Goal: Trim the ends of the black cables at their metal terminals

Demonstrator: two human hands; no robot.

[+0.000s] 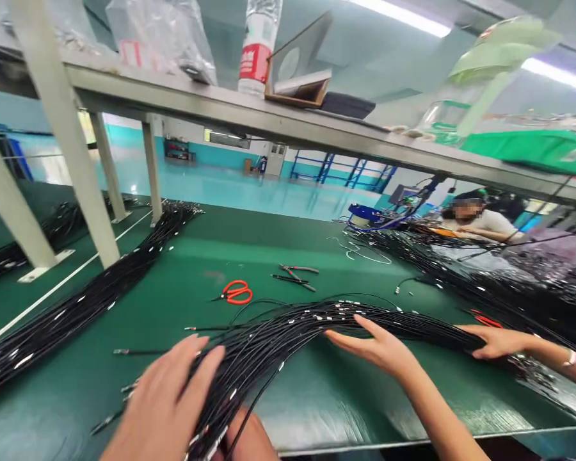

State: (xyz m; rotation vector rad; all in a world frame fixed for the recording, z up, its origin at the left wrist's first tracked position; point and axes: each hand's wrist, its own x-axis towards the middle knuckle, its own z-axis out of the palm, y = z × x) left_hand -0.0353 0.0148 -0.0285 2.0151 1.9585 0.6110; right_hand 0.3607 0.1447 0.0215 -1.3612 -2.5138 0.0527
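Note:
A long bundle of black cables (278,326) with small white tags arches across the green bench. At its near end, my left hand (166,400) lies along the side with fingers stretched and thumb apart, slightly blurred. Low in the picture my right hand (252,438) is wrapped round the bundle from beneath, its fingers mostly hidden. Loose cable ends stick out left of the bundle. Another person's hand (379,349) supports the middle from below, thumb and fingers spread. That person's other hand (496,342), with a bracelet on the wrist, grips the far right part.
Red-handled scissors (237,292) and pliers (300,269) lie behind the bundle. More cable bundles run along the left (91,294) and right (427,262). Shelf posts (67,128) rise at left, under a shelf (211,105) with a bottle (258,54). Another person (489,221) sits far right.

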